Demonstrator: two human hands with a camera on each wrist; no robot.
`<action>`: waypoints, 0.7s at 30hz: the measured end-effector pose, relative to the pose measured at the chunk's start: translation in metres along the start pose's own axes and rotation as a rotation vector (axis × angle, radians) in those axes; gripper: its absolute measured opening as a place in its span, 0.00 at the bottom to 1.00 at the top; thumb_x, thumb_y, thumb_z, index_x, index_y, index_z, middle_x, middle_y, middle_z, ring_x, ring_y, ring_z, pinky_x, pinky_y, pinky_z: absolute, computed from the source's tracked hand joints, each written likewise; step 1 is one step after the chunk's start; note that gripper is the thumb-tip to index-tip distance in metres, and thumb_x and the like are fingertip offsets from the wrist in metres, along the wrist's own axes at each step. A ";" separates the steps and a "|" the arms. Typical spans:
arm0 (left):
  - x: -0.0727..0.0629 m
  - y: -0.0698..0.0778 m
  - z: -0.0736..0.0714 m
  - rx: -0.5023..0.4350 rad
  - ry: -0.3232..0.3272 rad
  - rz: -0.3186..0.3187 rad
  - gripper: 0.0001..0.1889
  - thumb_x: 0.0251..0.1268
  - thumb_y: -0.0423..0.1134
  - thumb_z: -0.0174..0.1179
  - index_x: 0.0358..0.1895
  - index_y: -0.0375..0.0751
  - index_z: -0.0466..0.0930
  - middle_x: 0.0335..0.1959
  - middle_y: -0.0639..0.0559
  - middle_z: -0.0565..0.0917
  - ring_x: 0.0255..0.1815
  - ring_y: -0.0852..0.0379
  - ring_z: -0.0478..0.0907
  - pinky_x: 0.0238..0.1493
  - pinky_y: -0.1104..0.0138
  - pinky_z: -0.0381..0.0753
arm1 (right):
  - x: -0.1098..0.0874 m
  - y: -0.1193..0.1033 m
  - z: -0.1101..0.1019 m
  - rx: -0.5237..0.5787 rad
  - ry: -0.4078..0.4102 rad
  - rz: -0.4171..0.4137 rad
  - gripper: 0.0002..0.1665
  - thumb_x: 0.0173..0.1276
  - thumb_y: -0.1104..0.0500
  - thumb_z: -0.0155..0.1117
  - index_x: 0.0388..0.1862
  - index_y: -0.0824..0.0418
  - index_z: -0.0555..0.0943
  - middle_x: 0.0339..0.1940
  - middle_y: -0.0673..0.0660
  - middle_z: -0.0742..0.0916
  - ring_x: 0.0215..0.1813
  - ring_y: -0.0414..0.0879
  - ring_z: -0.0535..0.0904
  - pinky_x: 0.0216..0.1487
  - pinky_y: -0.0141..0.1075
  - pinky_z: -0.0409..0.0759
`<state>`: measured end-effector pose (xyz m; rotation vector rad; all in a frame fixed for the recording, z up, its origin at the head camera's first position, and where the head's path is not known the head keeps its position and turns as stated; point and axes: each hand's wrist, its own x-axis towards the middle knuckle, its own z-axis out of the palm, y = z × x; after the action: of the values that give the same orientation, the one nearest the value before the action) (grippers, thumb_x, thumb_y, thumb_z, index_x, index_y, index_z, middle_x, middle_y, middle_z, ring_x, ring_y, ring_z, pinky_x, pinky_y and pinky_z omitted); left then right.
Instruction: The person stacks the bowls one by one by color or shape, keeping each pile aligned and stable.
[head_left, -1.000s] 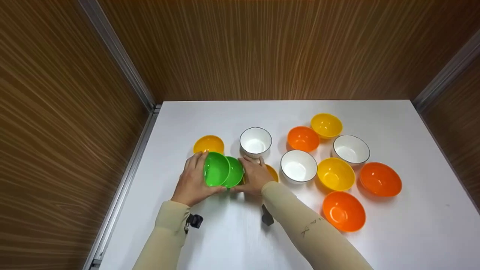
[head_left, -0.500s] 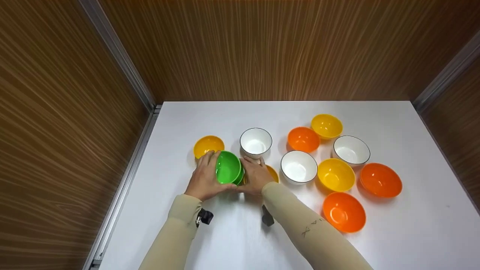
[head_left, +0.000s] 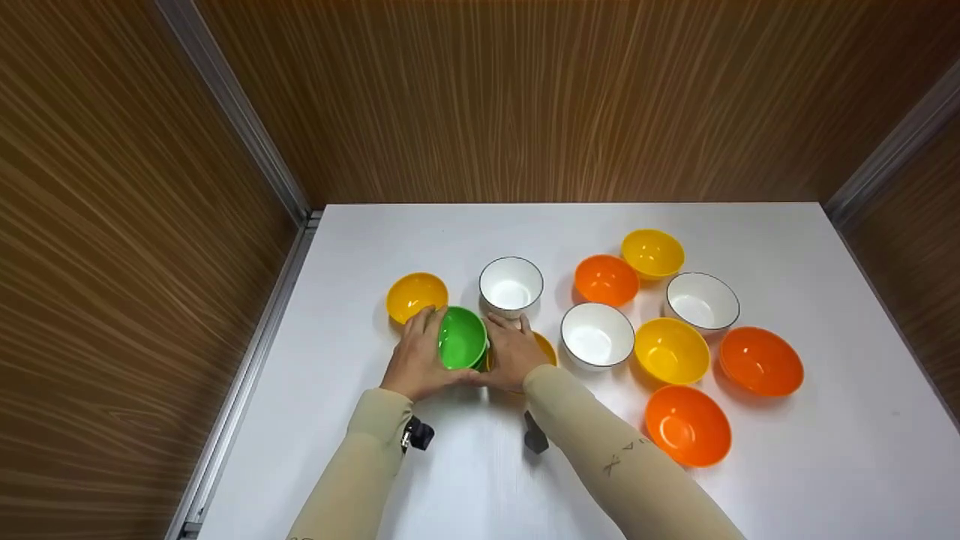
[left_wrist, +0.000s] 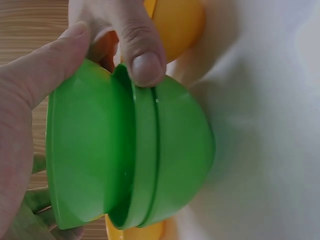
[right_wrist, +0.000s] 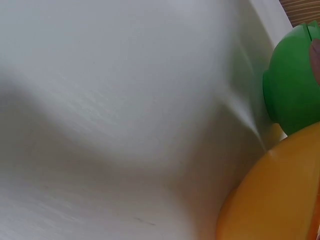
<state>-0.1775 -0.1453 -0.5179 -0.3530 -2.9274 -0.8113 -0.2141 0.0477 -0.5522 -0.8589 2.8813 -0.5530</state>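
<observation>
My left hand grips a green bowl by its side, thumb near the rim. This bowl sits partly inside lower green bowls, whose two rims lie close together in the left wrist view. My right hand holds those lower bowls from the right, its thumb on the outside near the rim. Under the right hand a yellow bowl is mostly hidden; its side looks orange-yellow in the right wrist view. Another yellow bowl stands just behind the left hand.
Several more bowls stand upright on the white table: a white bowl behind the hands, and white, yellow and orange bowls to the right. Wood-grain panels close off the back and sides.
My left hand has moved right and brought its green bowl over and into the lower green bowls, covering their inside. The right hand has stayed put.
</observation>
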 end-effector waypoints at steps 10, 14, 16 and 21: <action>0.002 -0.005 0.008 -0.010 0.004 -0.006 0.65 0.27 0.71 0.73 0.73 0.40 0.57 0.71 0.38 0.60 0.70 0.44 0.58 0.66 0.50 0.66 | 0.001 0.001 0.000 -0.002 -0.005 0.006 0.67 0.47 0.20 0.61 0.77 0.57 0.55 0.73 0.57 0.67 0.75 0.50 0.56 0.73 0.61 0.43; 0.002 -0.007 0.010 -0.002 -0.001 -0.012 0.65 0.28 0.71 0.73 0.73 0.40 0.56 0.71 0.39 0.60 0.69 0.44 0.59 0.65 0.50 0.67 | 0.000 0.001 0.000 -0.001 0.006 0.006 0.67 0.46 0.21 0.62 0.76 0.59 0.56 0.72 0.58 0.69 0.75 0.51 0.57 0.73 0.61 0.44; 0.002 -0.008 0.011 -0.003 -0.004 -0.019 0.65 0.28 0.71 0.73 0.74 0.40 0.56 0.71 0.39 0.60 0.69 0.45 0.59 0.65 0.50 0.67 | 0.000 0.001 0.000 -0.007 0.012 0.004 0.67 0.46 0.21 0.63 0.76 0.59 0.56 0.72 0.58 0.69 0.75 0.51 0.57 0.72 0.61 0.44; 0.002 -0.011 0.014 -0.005 -0.001 -0.026 0.66 0.28 0.71 0.73 0.74 0.40 0.56 0.71 0.38 0.60 0.69 0.45 0.60 0.65 0.51 0.67 | 0.001 0.001 0.000 -0.012 0.001 0.014 0.68 0.45 0.20 0.62 0.76 0.58 0.56 0.72 0.57 0.69 0.75 0.50 0.57 0.73 0.60 0.43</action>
<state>-0.1827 -0.1461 -0.5352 -0.3162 -2.9379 -0.8225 -0.2158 0.0479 -0.5530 -0.8395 2.8925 -0.5355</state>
